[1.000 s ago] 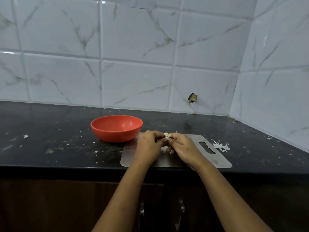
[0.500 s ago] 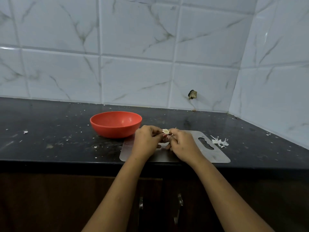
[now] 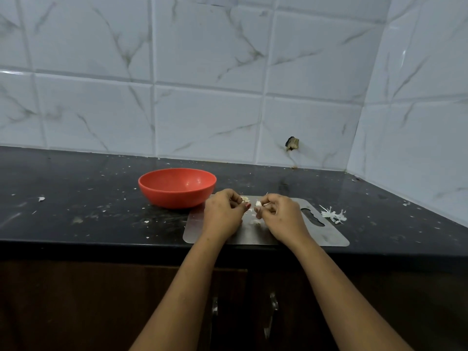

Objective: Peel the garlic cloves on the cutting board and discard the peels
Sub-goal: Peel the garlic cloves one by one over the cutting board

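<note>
Two bare hands work over one steel cutting board [image 3: 329, 236] at the front edge of a dark, speckled desk [image 3: 76, 178]. The right hand [image 3: 282, 217] has its grip closed on one white garlic clove [image 3: 258, 203], pinched at the fingertips above the middle of the board. The left hand [image 3: 222, 215], just beside it with a narrow gap between, pinches one pale scrap [image 3: 244, 198]; whether that is peel or garlic cannot be told. A few small white bits [image 3: 255, 222] lie on the board beneath the hands, too blurred to count. One heap of peels [image 3: 333, 215] sits at the board's right edge, beside its handle slot. One red bowl [image 3: 177, 187] stands on the desk by the board's far left corner. Two cabinet handles [image 3: 214, 306] show below the desk.
</note>
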Motion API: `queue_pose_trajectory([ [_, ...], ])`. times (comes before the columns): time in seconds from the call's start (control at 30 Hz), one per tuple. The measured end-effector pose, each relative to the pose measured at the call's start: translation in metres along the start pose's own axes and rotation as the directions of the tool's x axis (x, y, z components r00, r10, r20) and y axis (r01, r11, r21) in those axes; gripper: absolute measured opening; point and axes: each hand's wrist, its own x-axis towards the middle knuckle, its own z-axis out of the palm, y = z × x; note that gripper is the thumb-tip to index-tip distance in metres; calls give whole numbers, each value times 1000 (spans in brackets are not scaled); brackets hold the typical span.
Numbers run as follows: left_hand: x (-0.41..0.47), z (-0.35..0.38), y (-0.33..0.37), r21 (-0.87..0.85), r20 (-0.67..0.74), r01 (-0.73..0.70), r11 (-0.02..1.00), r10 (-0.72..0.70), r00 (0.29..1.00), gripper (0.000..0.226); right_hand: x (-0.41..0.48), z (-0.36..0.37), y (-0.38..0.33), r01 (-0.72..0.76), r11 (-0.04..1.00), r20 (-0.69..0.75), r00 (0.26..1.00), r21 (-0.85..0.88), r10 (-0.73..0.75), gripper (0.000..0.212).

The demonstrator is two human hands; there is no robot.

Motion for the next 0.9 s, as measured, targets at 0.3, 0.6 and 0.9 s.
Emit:
queue_pose_trajectory([
  [0.3,3,1,-2,70,67,26,997,-30,997,26,0,3,-4,57,975,123,992,-215,-30,17],
  [0.6,3,0,-1,79,90,42,996,-49,995,25,0,4,-4,48,970,106,994,-238,-23,24],
  [0.9,1,0,0,7,77,70,998,-70,995,27,-1,2,-7,54,984,122,992,-171,-33,22],
])
